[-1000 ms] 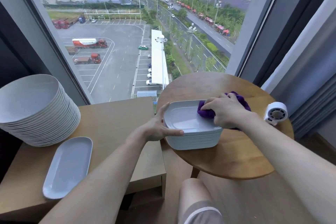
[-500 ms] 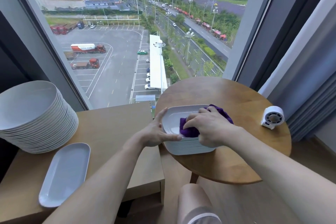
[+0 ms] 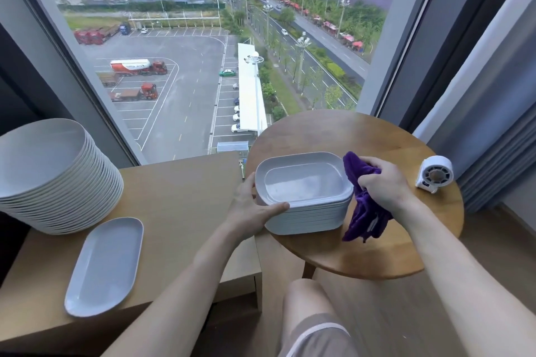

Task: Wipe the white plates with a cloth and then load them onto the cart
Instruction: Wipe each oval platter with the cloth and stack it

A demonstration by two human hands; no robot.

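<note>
While the left hand [image 3: 249, 211] is clasping the left end of the glossy white plate stack [image 3: 304, 211] on the round wooden table [image 3: 377, 255], the right hand [image 3: 383, 187] is clenching the fuzzy purple cloth [image 3: 364, 217] in curled fingers just beside it.

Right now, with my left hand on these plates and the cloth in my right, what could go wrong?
1. The stack of rectangular plates sits at the left edge of the round table, gripped only by the left hand; a one-handed pull could slide it off.
2. The purple cloth hangs loose from the right hand and might snag the stack's rim.
3. The oval plate lies near the front edge of the cabinet, where a passing arm could knock it.
</note>
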